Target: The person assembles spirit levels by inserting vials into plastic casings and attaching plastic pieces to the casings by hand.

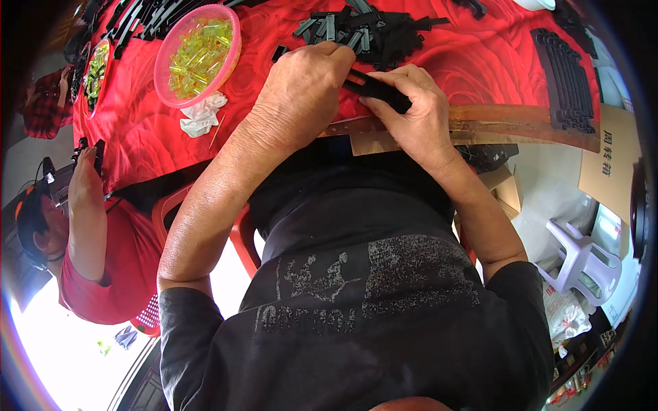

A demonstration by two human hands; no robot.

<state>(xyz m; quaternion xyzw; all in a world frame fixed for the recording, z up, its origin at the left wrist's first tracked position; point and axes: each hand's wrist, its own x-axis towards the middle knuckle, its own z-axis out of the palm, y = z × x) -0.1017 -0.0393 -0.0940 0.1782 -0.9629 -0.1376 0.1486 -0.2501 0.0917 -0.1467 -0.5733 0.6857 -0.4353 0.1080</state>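
Note:
A black bar-like plastic part (382,90) is held between my two hands near the table's front edge. My left hand (301,89) is closed around its left end, and a short black tip (279,53) shows beyond the knuckles. My right hand (419,106) pinches the right end between thumb and fingers. A small orange-brown spot shows on the part beside my left fingers; I cannot make out what it is. Just beyond my hands lies a heap of loose black plastic parts (370,31).
On the red cloth (257,24) stands a pink basket (162,72) of clear yellow pieces, with crumpled tissue (203,115) beside it. Black strips (562,79) lie in a row at right. A wooden board (507,118) edges the table. A co-worker in red (120,260) sits at left.

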